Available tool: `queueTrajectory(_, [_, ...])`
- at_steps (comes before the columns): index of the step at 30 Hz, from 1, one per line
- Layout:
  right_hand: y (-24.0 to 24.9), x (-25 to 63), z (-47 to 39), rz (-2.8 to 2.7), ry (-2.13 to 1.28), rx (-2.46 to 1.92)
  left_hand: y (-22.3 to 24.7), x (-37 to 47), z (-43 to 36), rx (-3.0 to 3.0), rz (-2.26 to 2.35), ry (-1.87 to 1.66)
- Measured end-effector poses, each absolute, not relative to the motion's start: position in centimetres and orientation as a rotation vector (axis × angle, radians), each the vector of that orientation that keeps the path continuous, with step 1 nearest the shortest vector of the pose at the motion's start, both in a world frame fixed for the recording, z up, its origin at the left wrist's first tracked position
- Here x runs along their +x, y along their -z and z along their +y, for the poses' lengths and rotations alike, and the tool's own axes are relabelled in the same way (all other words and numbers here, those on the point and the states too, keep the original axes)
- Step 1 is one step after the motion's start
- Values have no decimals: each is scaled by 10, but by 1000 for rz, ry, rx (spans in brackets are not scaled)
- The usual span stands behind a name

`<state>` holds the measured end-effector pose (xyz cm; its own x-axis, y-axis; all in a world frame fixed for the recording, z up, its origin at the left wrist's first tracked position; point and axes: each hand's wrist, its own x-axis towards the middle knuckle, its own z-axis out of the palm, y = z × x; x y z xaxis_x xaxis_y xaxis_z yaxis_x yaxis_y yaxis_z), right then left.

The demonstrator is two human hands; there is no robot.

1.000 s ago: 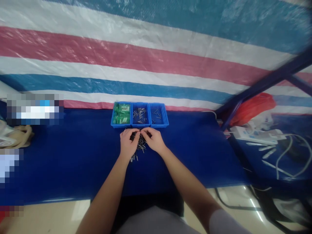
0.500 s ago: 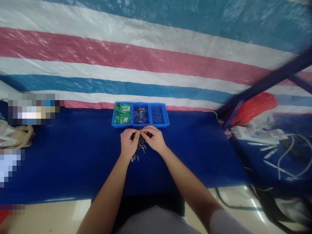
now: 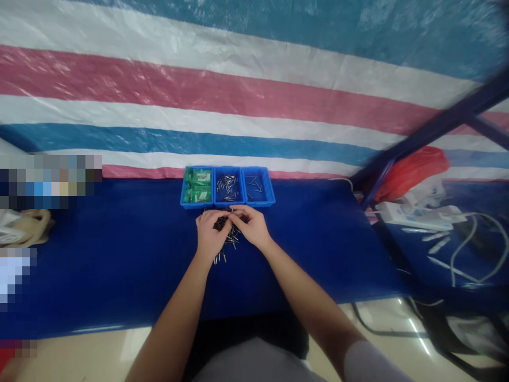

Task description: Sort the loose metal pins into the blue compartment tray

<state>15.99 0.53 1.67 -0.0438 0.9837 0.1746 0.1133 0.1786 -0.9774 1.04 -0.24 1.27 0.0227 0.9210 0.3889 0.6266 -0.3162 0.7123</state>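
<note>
A loose pile of slim metal pieces (image 3: pixel 231 239), perhaps screws or rivets, lies on the blue table. My left hand (image 3: pixel 210 233) is over the pile's left side, thumb and fingers pinched together. From the right, my right hand (image 3: pixel 252 225) meets it with thumb and forefinger closed. One slim metal piece seems to stick up at the right fingertips, though it is too small to be sure. Whatever the left fingertips hold is hidden. Just beyond the hands stand three joined blue bins: the left bin (image 3: pixel 182 202) with green packets, the middle bin (image 3: pixel 228 205) and right bin (image 3: pixel 271 199) with metal pieces.
The blue tabletop (image 3: pixel 131 254) stretches to both sides. Behind it hangs a striped sheet (image 3: pixel 254 101). At the right are a dark metal frame (image 3: pixel 413 139), a red bag (image 3: pixel 415 170), a white power strip (image 3: pixel 413 216) and cables. A beige basket (image 3: pixel 37 228) stands far left.
My fingertips have shifted slightly against each other, and a slim piece now shows at the right fingertips. The view has moved a little; the bins and pile look the same.
</note>
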Motion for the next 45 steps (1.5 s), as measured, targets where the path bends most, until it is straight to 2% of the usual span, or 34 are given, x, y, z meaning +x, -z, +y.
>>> queueTrajectory(13, [-14,163,6,-1284,-1106,-1127,-13,11,-2,1959,1569,-1210])
queueTrajectory(34, [-23,165,3,-1380,-975,-1249,-9,10,-1,1922,1606,-1197])
queueTrajectory(45, [-21,167,5,-1324,-1055,-1222,-14,10,-3,1860,1580,-1233])
